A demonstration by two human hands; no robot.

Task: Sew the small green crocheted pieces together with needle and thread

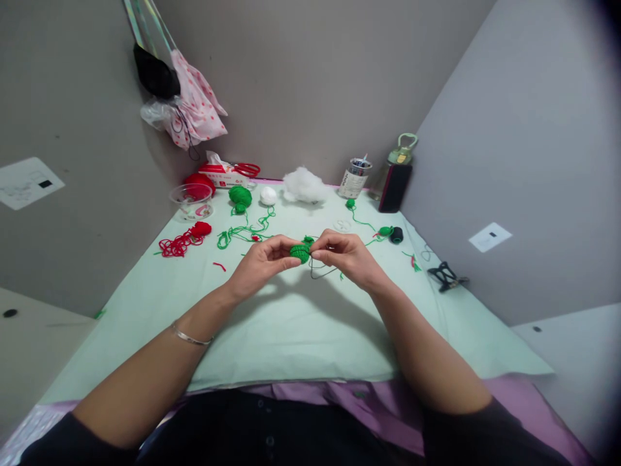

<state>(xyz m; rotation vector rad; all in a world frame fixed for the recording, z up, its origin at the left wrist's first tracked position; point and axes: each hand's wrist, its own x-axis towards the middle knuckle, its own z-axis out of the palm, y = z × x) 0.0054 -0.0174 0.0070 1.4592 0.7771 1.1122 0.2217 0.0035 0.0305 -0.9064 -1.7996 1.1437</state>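
My left hand (264, 262) pinches a small green crocheted piece (299, 253) between thumb and fingers, above the table. A thin dark thread (320, 277) crosses the piece and loops down beneath my right hand (347, 255). The fingertips of that hand are closed on the thread at the piece's right edge; whether a needle is between them I cannot make out. A smaller green bit (308, 240) shows just behind the piece. Beyond my right hand lie a black thread spool (396, 235) and a small green crocheted bit (385, 231) with a yarn tail.
Red yarn (179, 243), a clear tub (191, 202), a green ball (240, 197), a white ball (268, 196) and white stuffing (305, 186) lie along the back left and middle. Red-handled scissors (247, 169) rest by a tissue box (223, 176). A pen can (355, 178), bottle (402, 150) and phone (395, 188) stand back right.
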